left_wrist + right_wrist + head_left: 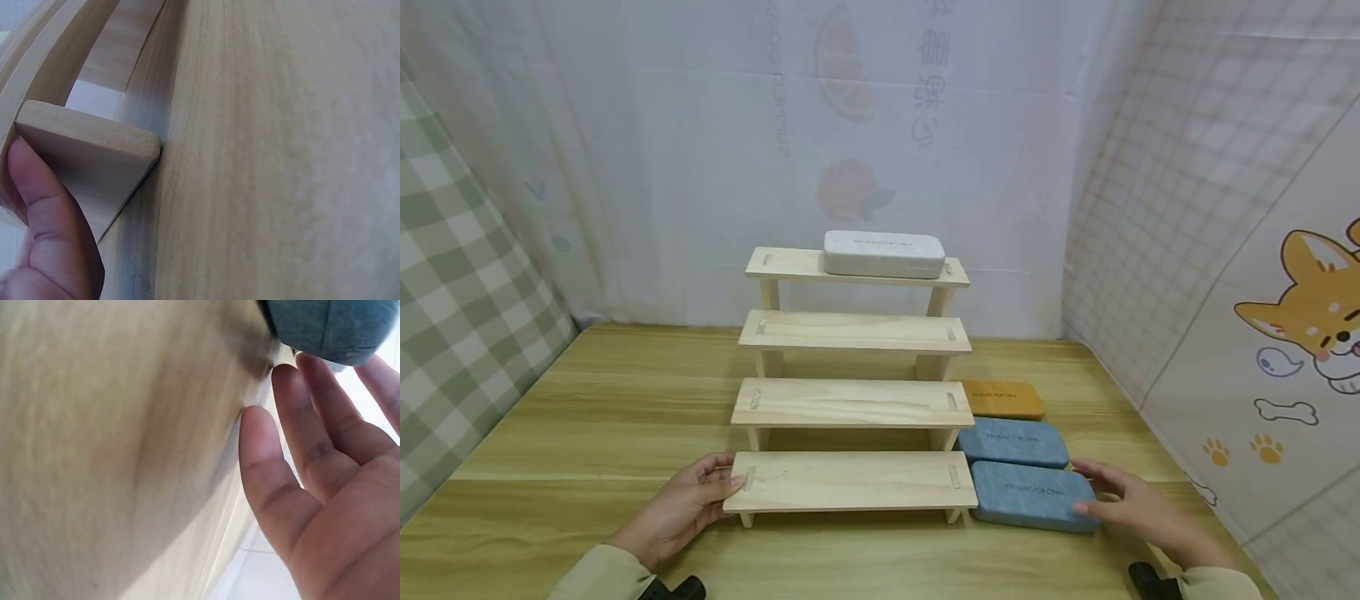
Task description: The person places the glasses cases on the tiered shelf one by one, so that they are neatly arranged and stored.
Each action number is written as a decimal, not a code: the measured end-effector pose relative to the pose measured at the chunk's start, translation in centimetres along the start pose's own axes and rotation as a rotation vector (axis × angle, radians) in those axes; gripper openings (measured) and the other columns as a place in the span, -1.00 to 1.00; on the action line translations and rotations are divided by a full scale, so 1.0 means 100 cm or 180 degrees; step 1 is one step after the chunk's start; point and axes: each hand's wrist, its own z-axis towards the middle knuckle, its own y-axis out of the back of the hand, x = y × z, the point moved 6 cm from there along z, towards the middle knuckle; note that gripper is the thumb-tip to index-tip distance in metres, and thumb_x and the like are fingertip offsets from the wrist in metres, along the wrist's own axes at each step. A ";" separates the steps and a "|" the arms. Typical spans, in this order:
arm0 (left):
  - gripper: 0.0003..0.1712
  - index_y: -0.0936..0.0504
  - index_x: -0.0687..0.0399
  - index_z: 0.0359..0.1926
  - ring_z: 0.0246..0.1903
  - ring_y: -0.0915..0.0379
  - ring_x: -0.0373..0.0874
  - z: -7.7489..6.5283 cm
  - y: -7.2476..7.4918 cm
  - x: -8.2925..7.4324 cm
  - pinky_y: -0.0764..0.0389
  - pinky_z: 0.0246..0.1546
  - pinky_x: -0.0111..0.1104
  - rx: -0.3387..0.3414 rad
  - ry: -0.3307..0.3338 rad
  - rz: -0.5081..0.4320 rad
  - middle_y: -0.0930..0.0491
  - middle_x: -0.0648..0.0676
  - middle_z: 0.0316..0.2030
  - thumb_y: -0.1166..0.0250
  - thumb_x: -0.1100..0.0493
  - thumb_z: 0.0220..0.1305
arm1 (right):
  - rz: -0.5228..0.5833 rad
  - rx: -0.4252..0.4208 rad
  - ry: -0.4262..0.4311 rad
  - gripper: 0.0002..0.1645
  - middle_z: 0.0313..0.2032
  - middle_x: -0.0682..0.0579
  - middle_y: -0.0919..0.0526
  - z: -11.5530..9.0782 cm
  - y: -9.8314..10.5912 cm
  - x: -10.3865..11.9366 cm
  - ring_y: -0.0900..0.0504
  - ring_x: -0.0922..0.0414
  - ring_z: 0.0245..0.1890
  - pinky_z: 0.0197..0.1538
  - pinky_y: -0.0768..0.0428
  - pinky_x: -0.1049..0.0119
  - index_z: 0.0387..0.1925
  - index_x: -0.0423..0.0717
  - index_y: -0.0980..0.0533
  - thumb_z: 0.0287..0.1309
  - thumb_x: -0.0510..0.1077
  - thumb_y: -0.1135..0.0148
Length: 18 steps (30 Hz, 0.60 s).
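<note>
A stepped wooden display stand (850, 483) with several tiers stands at the middle of the table. My left hand (688, 508) pinches the left end of its lowest tier, thumb on top; the left wrist view shows a digit against the board beside a leg (87, 131). To the right of the stand lies a blue glasses case (1033, 496). My right hand (1131, 504) is at that case's right end, fingers extended and spread; in the right wrist view the fingertips are close to the case (331, 328), and contact is hard to tell.
Behind the nearest case lie another blue case (1015, 442) and an orange case (1003, 400). A white case (883, 254) rests on the top tier, towards its right. Fabric walls enclose the wooden table (647, 383) at the back and sides.
</note>
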 end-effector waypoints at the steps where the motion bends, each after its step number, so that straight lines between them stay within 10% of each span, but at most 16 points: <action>1: -0.19 0.18 0.57 0.36 -0.15 -0.50 -0.21 0.000 0.000 0.000 -0.59 -0.13 -0.36 -0.0003 0.0002 -0.0006 -0.45 0.08 -0.05 -0.12 0.26 0.41 | -0.0034 -0.0002 0.0002 -0.13 0.26 -0.38 -0.34 0.000 0.000 0.001 -0.41 -0.25 0.17 0.04 -0.52 -0.03 0.36 -0.39 -0.19 0.21 0.02 -0.28; 18: -0.19 0.16 0.57 0.37 -0.15 -0.51 -0.21 0.000 0.001 0.001 -0.60 -0.12 -0.35 -0.0055 0.0045 0.0005 -0.46 0.08 -0.06 -0.14 0.25 0.40 | -0.0110 0.0151 0.0264 0.04 0.28 -0.55 -0.17 0.003 -0.008 -0.002 -0.20 -0.50 0.23 0.07 -0.41 -0.23 0.37 -0.38 -0.16 -0.03 -0.06 -0.48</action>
